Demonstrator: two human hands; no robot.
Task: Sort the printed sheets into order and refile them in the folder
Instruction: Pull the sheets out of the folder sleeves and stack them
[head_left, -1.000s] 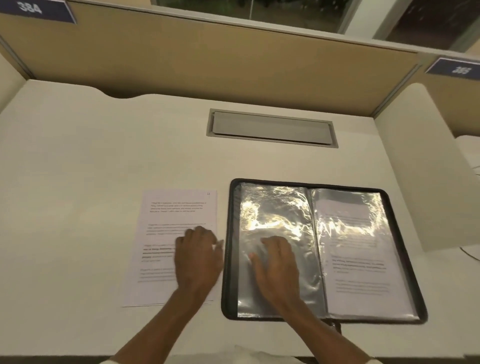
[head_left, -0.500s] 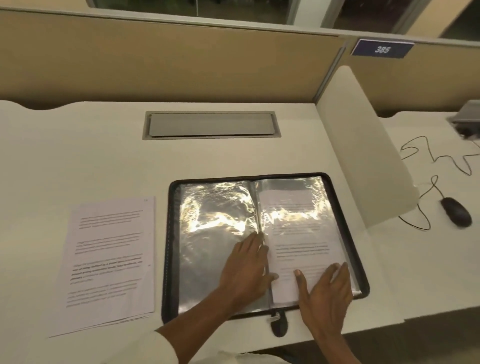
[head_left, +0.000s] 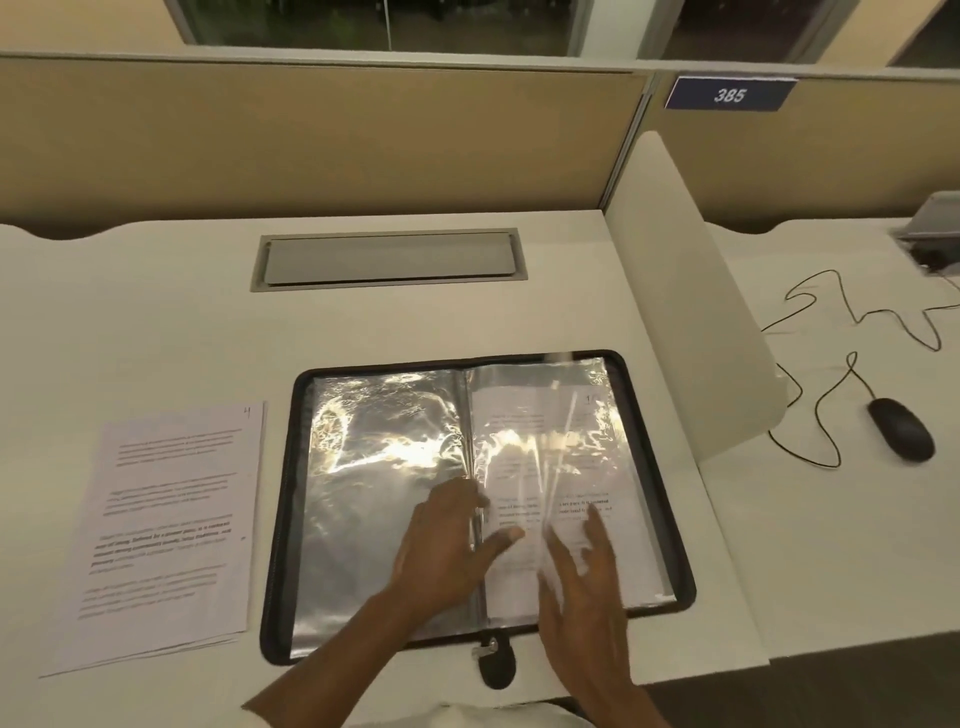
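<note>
While the folder (head_left: 283, 519) lies open on the bench (head_left: 156, 312), its spine is pressed by the left hand (head_left: 447, 545). This hand's fingers (head_left: 467, 499) are held straight and close together, with the thumb stretched onto the right-hand page. Over the lower part of that page the right hand (head_left: 587, 587) is raised, its fingers (head_left: 595, 530) straight and spread apart. A clear sleeve (head_left: 561, 452) is seen blurred and lifted just beyond them; whether it is touched cannot be told. A printed sheet (head_left: 524, 415) is filed under the plastic on the folder's right side. A stack of loose sheets (head_left: 166, 519) is laid just left of the folder, apart from it. A zip pull (head_left: 496, 662) hangs at the folder's near edge. Behind the folder a grey hatch (head_left: 389, 257) is set in the bench. To the folder's right stand a white divider (head_left: 691, 312) and, beyond it, a black mouse (head_left: 901, 428).
</note>
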